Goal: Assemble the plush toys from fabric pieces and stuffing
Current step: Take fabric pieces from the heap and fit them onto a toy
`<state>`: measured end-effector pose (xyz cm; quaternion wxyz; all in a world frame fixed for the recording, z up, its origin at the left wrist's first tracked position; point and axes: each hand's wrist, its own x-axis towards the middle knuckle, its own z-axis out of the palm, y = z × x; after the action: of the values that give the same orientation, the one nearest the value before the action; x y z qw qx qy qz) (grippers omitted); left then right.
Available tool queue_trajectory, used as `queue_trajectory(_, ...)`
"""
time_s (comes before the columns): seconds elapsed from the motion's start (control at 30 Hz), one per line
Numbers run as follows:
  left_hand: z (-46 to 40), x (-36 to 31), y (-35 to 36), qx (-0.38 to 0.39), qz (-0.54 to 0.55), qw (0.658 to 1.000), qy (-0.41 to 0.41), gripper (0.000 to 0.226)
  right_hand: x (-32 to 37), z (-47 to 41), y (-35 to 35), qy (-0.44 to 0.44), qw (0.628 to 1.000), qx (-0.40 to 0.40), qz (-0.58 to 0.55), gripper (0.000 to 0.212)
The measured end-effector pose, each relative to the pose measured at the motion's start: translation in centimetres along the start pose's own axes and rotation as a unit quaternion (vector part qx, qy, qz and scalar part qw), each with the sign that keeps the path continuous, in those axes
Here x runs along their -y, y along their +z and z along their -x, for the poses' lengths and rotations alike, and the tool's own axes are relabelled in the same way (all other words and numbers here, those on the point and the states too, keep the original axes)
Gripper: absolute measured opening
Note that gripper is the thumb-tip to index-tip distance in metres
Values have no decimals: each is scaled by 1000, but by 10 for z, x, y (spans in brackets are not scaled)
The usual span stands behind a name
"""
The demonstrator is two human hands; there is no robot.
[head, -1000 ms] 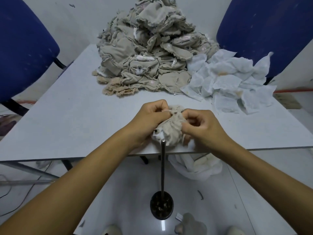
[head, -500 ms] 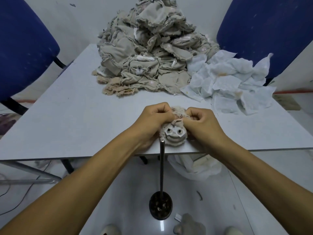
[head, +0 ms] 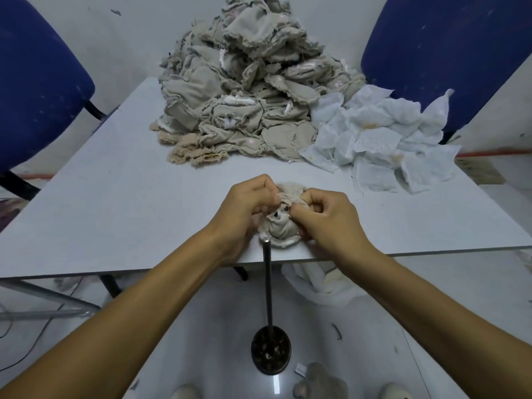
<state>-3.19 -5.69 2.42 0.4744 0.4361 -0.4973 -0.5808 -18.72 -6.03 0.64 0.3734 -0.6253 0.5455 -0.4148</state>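
Between two hands (head: 250,205) (head: 325,217), one plush toy (head: 280,230).

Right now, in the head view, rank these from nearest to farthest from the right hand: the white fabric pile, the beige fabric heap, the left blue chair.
From the right hand:
1. White fabric pile, just beyond it, on the table's right.
2. Beige fabric heap, at the table's far middle.
3. Left blue chair, off the table's far left.

Even, soft overhead light, faint shadows, slight softness, wide-angle bending at edges.
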Motion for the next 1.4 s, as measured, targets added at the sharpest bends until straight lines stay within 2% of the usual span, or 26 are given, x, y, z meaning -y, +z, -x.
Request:
queue_trajectory(0.1, 8, 0, -5, 32, -112, 992, 56, 16, -2, -6, 5, 9, 999, -39, 10, 24)
queue_trajectory(0.17, 12, 0, -7, 55, -129, 989, 42, 23, -4, -8, 8, 11, 998, -59, 3, 23)
queue_trajectory(0.23, 13, 0, -9, 45, -121, 991, 29, 27, -4, -9, 9, 8, 999, -45, 9, 23)
queue_trajectory(0.3, 11, 0, -7, 4, -84, 996, 20, 24, -2, -11, 5, 17, 999, 15, -30, 27)
queue_trajectory(0.37, 8, 2, -6, -32, -22, 999, -4, 27, -2, -13, -2, 41, 984, 106, -135, 29)
queue_trajectory(0.43, 4, 3, -5, -64, 9, 998, -19, 31, -2, -11, -8, 58, 963, 176, -196, 18)
queue_trajectory(0.5, 0, 5, -2, -95, 2, 995, -21, 34, -5, -5, -8, 29, 974, 175, -143, 22)
queue_trajectory(0.6, -4, 5, 1, -130, 15, 991, -40, 39, -4, -2, -6, -16, 989, 129, -71, 25)
queue_trajectory(0.67, -6, 4, 0, -142, 37, 987, -62, 38, -2, -2, -9, -22, 989, 139, -50, 25)
queue_trajectory(0.73, -6, 2, -1, -132, 51, 987, -80, 34, -1, 0, -9, -33, 989, 143, -21, 27)
queue_trajectory(0.83, -2, 1, -1, -77, 83, 991, -68, 26, -2, 4, -2, -70, 994, 68, 46, 28)
queue_trajectory(0.93, 2, -2, -8, -21, 84, 995, -46, 17, -2, 6, 2, -74, 996, 23, 42, 25)
queue_trajectory(1.03, 7, -6, -19, 30, 61, 996, -50, 18, -3, 4, 0, -70, 997, 20, 26, 23)
queue_trajectory(1.1, 11, -6, -22, 36, 48, 996, -63, 23, -3, 1, -4, -49, 997, 53, 0, 26)
queue_trajectory(1.23, 13, -2, -17, -39, 28, 997, -65, 34, 0, -2, -8, -6, 986, 149, -81, 24)
queue_trajectory(1.3, 9, 3, -13, -94, 1, 994, -50, 36, 2, 1, -5, -5, 984, 146, -107, 24)
queue_trajectory(1.4, 0, 11, -14, -185, -99, 978, -4, 42, 0, 9, 4, -26, 995, 87, -41, 35)
